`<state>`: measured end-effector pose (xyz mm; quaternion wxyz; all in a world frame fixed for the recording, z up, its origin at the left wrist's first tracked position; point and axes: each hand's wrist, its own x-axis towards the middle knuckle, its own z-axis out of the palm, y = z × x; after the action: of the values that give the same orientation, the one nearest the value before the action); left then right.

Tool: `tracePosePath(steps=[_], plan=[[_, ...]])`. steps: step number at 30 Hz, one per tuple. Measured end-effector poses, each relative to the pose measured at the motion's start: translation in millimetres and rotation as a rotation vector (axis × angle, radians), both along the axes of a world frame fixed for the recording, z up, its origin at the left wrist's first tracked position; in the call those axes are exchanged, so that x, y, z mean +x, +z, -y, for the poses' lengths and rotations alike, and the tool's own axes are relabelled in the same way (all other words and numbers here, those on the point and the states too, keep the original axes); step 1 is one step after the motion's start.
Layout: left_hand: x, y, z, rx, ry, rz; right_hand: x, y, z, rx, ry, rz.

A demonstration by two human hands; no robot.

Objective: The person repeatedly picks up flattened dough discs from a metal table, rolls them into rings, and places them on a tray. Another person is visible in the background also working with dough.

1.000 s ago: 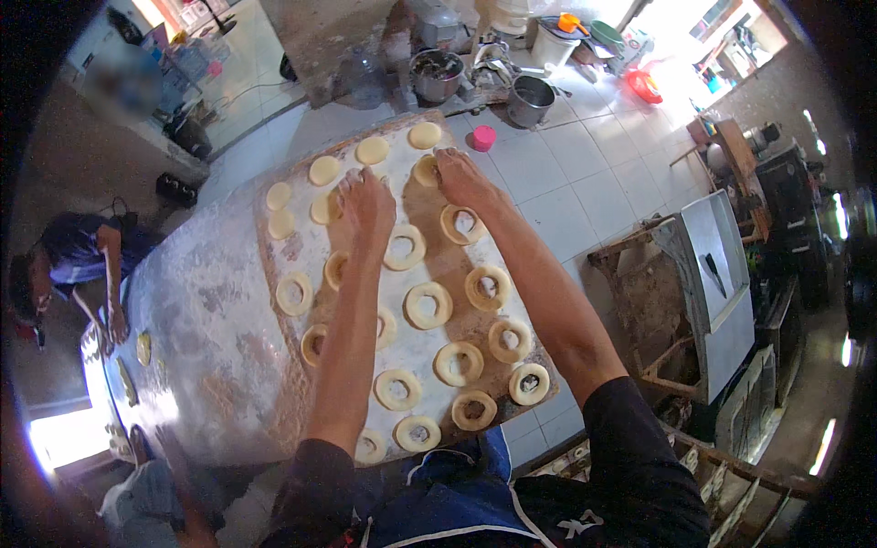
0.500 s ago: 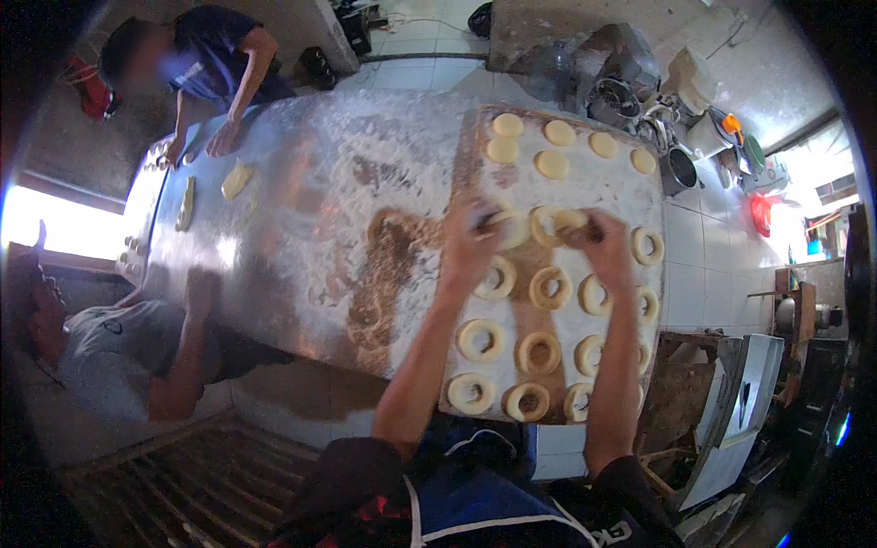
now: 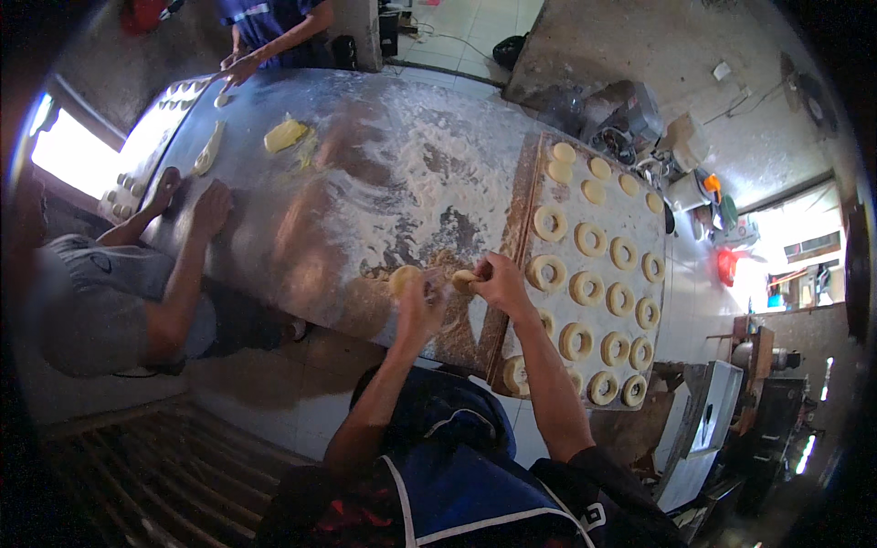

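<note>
Both of my hands are over the floured table (image 3: 301, 228), just left of the tray (image 3: 519, 233). My left hand (image 3: 420, 315) is closed on a pale round dough piece (image 3: 403, 280), its fingers partly blurred. To its right, my right hand (image 3: 501, 286) pinches another dough piece (image 3: 464, 279) between thumb and fingers; its exact shape is hard to make out. Dough rings (image 3: 590, 239) lie in rows on the floured tray, some hidden by my right forearm. Several flat dough rounds (image 3: 593, 191) without holes lie at the tray's far end.
At the far left, a co-worker's hands (image 3: 239, 67) work at the table beside another tray (image 3: 174, 110) of small dough pieces. A second person's arms (image 3: 183, 265) rest at the left edge. Yellow dough or fat (image 3: 285, 136) lies on the tabletop. Pots and buckets (image 3: 687, 190) stand behind the tray.
My hands have moved from above the tray leftward to the floured table. The ring row they were over now lies uncovered. The view has shifted, and the co-worker at far left stands more upright.
</note>
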<state>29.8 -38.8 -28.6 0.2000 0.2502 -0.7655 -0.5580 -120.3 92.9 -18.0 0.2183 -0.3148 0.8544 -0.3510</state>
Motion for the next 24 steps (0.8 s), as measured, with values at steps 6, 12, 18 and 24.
tracePosePath(steps=[6, 12, 18, 24], plan=[[-5, 8, -6, 0.261, -0.153, -0.072, 52, 34, 0, -0.439, -0.273, 0.343], [1, 33, 14, 0.466, -0.325, -0.05, 76, 58, 7, -0.465, -0.288, 0.387], [7, 34, 20, 0.899, -0.423, -0.177, 69, 48, 6, -0.936, -0.2, 0.98], [-17, 9, 2, 1.172, -0.194, -0.448, 64, 26, 4, -0.689, -0.495, 0.67]])
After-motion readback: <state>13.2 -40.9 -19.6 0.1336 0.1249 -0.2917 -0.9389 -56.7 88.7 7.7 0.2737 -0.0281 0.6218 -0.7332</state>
